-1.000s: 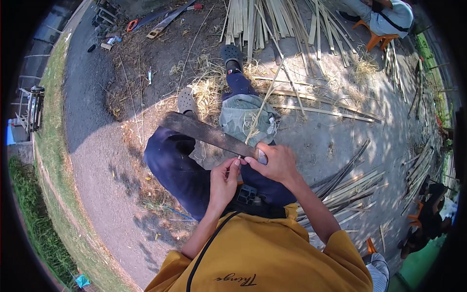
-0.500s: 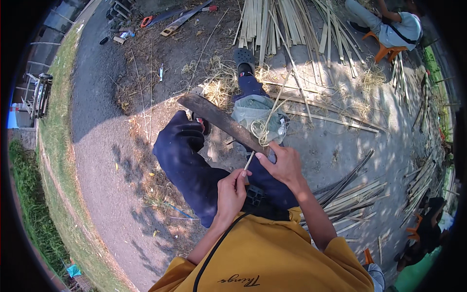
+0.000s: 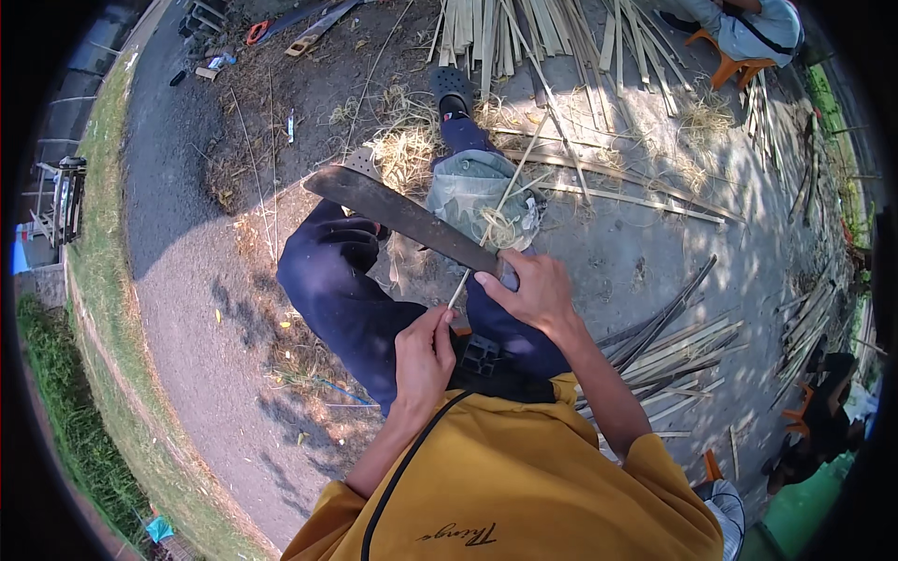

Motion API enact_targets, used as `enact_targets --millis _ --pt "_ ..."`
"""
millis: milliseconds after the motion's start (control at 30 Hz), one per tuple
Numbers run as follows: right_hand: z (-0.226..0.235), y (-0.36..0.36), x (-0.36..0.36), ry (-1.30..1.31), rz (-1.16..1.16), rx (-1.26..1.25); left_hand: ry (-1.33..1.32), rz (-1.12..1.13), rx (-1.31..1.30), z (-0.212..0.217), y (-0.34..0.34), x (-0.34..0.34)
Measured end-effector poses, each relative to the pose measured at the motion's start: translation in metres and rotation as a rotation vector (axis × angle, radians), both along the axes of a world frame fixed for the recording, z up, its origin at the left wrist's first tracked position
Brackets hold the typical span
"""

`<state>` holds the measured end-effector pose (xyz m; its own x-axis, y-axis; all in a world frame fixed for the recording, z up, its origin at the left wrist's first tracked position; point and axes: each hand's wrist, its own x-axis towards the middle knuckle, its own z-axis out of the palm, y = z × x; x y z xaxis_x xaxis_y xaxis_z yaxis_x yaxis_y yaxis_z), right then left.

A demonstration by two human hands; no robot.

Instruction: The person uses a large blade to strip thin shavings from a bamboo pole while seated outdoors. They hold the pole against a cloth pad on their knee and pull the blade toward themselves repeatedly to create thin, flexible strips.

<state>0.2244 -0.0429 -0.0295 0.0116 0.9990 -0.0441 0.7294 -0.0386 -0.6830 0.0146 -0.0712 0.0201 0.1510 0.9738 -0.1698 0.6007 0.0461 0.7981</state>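
Observation:
My right hand (image 3: 535,292) is closed around the handle end of a machete (image 3: 402,213), whose long dark blade slants up and left across my lap. A thin pale bamboo strip (image 3: 458,289) is pinched between thumb and fingers of my left hand (image 3: 426,357), just below the blade. The strip runs up to the blade near my right thumb; the exact contact is hidden. Beyond the blade, curled shavings (image 3: 502,229) lie on a grey-green cloth (image 3: 470,178) draped over my leg.
Bamboo slats (image 3: 505,37) lie in a heap ahead, with another pile (image 3: 683,365) at my right. Two handsaws (image 3: 323,28) rest on the ground at far left. A person sits on an orange stool (image 3: 739,65) at upper right; dark-clothed figures (image 3: 823,421) are at far right.
My left hand has drawn back down and left from the blade, so more of the strip shows between them. The machete still rests in my right hand; the whole view has shifted slightly.

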Motion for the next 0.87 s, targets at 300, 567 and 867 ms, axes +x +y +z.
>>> enact_targets --millis 300,567,867 --pt "-0.012 -0.001 0.004 0.026 -0.05 -0.008 0.01 -0.004 -0.088 0.019 -0.032 -0.03" --pt "-0.013 0.006 0.01 0.019 -0.107 -0.044 0.037 -0.028 -0.011 0.018 -0.042 -0.043" --pt "-0.004 0.004 0.006 -0.028 -0.058 -0.078 0.163 -0.055 -0.315 0.029 -0.006 -0.065"
